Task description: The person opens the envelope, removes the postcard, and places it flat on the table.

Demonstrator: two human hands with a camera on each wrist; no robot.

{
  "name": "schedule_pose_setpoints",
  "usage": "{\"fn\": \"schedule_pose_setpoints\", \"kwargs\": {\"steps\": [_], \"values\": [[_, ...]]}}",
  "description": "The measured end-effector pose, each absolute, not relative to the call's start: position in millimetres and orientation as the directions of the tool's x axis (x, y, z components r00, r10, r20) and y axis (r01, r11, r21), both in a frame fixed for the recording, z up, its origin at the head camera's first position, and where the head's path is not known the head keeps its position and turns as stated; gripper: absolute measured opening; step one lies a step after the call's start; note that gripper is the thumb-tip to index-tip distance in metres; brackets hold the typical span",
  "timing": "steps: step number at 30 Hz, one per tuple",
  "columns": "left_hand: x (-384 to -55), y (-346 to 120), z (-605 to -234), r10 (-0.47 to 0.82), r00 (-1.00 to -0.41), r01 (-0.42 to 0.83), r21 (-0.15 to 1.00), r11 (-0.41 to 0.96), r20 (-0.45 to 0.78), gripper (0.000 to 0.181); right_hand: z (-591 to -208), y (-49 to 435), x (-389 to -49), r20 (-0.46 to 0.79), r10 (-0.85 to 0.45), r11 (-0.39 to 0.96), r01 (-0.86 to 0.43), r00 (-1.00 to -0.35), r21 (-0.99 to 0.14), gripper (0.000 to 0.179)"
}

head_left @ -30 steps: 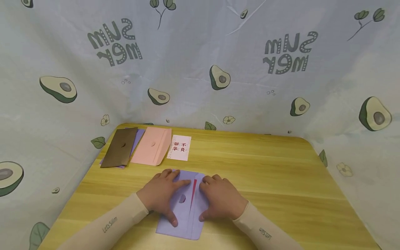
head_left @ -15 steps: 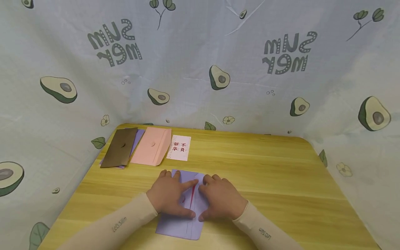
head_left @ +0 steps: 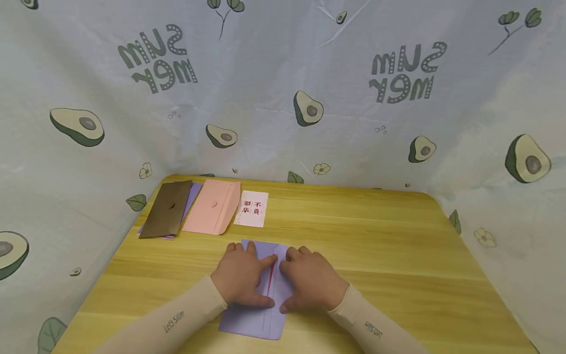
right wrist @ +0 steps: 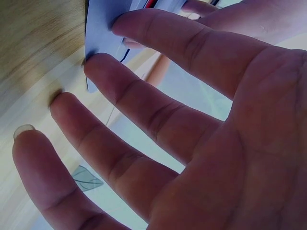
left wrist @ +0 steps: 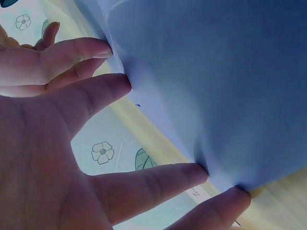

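Observation:
A purple envelope (head_left: 247, 322) lies on the table in front of me, its flap side up. Between the flap and the body a narrow red sliver (head_left: 270, 280) shows. My left hand (head_left: 242, 276) presses on the envelope body with spread fingers, thumb and index tip beside the flap's edge; it covers part of the middle. On the right side my right hand (head_left: 313, 281) rests with fingertips and thumb on the flap. In the left wrist view straight left fingertips (left wrist: 196, 172) touch the purple paper. The right wrist view has extended right fingers (right wrist: 120, 86), some on the envelope, others on the wood.
At the back left of the wooden table (head_left: 376, 236) lie a brown envelope (head_left: 163, 211) over purple ones, a pink envelope (head_left: 212, 206) and a white card (head_left: 252, 209) with red characters. A printed curtain (head_left: 265, 59) hangs behind the table.
My left hand has slid right across the envelope, its thumb and index finger now close to the flap edge. My right hand stays in the same place on the flap.

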State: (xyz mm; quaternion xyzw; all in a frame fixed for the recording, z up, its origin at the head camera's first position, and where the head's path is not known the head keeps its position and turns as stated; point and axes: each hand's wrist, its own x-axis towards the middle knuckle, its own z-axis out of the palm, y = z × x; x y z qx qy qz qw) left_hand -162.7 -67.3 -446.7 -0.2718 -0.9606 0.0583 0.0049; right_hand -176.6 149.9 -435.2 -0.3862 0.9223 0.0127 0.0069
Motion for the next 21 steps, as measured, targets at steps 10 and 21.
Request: {"fn": "schedule_pose_setpoints", "kwargs": {"steps": [10,21], "values": [[-162.3,-66.6,-447.6,0.514,-0.858,0.513,-0.106,0.852,-0.014,0.094,-438.4,149.9,-177.7,-0.019,-0.712,0.701,-0.713,-0.702,0.017,0.074],[-161.4,-68.5,-446.3,0.512,-0.859,0.512,-0.066,0.856,-0.018,0.090,-440.0,149.6,-178.7,-0.034,-0.704,0.710,-0.704,-0.710,0.000,0.073]]}}
